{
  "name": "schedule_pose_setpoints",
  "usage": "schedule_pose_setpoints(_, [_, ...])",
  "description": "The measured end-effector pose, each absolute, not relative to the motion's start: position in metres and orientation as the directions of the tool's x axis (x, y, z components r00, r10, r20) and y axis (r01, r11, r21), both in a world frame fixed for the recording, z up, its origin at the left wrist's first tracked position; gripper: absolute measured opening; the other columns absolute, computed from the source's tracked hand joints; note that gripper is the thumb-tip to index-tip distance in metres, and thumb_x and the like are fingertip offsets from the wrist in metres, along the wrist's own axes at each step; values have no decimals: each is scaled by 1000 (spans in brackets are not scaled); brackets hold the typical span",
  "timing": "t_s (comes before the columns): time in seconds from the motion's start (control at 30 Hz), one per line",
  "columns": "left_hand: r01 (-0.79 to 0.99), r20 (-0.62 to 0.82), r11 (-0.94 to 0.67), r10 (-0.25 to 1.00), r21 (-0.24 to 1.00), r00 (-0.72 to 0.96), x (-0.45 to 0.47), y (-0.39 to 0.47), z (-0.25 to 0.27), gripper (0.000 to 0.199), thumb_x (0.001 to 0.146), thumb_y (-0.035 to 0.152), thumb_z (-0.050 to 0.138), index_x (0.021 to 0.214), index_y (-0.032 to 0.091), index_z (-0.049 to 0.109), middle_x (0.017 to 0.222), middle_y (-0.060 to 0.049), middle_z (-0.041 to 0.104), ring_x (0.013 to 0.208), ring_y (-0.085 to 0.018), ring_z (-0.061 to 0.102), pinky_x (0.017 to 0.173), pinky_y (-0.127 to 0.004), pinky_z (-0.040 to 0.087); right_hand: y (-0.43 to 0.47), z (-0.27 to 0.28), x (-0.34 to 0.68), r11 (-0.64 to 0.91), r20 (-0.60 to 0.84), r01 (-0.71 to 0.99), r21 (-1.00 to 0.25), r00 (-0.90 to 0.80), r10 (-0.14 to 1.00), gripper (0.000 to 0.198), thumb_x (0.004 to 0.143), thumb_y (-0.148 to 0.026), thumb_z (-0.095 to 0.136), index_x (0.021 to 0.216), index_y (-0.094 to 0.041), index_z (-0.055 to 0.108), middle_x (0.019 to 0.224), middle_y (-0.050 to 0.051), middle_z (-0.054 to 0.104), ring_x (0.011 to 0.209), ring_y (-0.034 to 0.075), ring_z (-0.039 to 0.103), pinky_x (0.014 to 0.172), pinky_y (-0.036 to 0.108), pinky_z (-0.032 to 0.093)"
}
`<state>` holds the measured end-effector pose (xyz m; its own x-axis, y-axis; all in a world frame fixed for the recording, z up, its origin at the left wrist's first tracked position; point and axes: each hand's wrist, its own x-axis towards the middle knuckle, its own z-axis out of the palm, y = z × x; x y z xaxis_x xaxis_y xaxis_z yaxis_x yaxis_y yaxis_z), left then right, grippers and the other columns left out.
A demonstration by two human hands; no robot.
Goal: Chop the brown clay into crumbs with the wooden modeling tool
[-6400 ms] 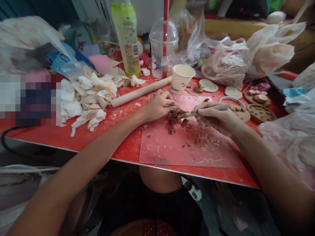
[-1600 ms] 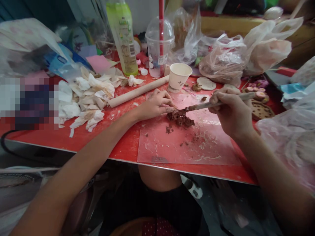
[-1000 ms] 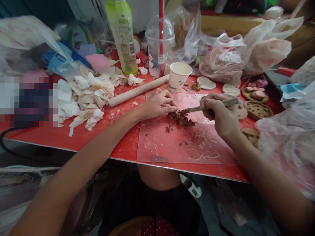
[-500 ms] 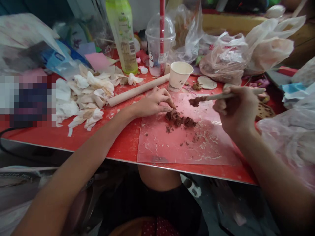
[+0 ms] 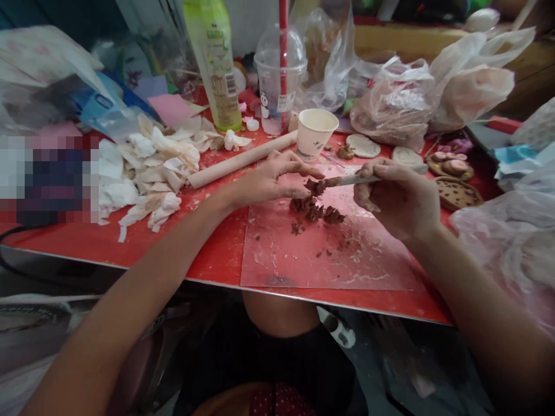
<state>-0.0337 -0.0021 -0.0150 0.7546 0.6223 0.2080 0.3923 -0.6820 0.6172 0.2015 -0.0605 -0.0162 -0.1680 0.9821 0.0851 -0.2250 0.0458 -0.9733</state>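
My right hand (image 5: 401, 199) is closed around a slim, stick-like tool (image 5: 349, 179), its far end pointing left. Dark brown, clay-like paste (image 5: 314, 186) coats that end. My left hand (image 5: 277, 178) has its thumb and forefinger spread apart, right beside the coated tip; whether they touch the paste I cannot tell. Just below lies a lumpy brown clay strip (image 5: 318, 211) with crumbs around it. It rests on a clear plastic sheet (image 5: 281, 260), which is strewn with pale shavings toward its right side.
Behind my hands are a paper cup (image 5: 317, 136), a rolling pin (image 5: 247, 158) and a domed plastic cup (image 5: 269, 75). Crumpled tissues (image 5: 151, 162) cover the left. A green bottle (image 5: 215, 69) stands behind. Plastic bags (image 5: 507, 242) and flat clay pieces (image 5: 457, 190) lie right.
My right hand has moved left, bringing the coated tip up to my left hand. My left thumb and forefinger have spread, and the left hand has shifted slightly off the clay strip.
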Motion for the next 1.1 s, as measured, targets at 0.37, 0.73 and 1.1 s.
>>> schedule_pose_setpoints(0.37, [350, 253, -724, 581, 594, 773, -28, -2, -27, 21, 86, 37, 62, 98, 23, 73, 106, -4, 60, 107, -21, 47, 102, -40, 29, -61, -18, 202, 79, 109, -268, -960, -99, 989, 11, 69, -19, 56, 59, -17, 61, 52, 0, 49, 48, 10, 43, 43, 27, 22])
schedule_pose_setpoints(0.73, [466, 185, -663, 670, 586, 719, -27, -6, -20, 25, 91, 33, 53, 104, 22, 71, 109, -3, 59, 112, -21, 44, 106, -38, 28, -61, -13, 204, 243, 246, -311, -919, 29, 969, 21, 66, -20, 58, 49, -19, 45, 54, -4, 40, 40, 7, 37, 46, 30, 19])
schedule_pose_setpoints(1.1, [462, 70, -641, 626, 613, 776, -40, 7, -20, 30, 84, 43, 60, 107, 27, 71, 111, -3, 58, 113, -24, 43, 106, -42, 26, -66, -19, 199, 356, 348, -120, -927, 77, 934, 19, 70, -19, 58, 51, -19, 57, 48, -1, 42, 42, 8, 34, 45, 30, 14])
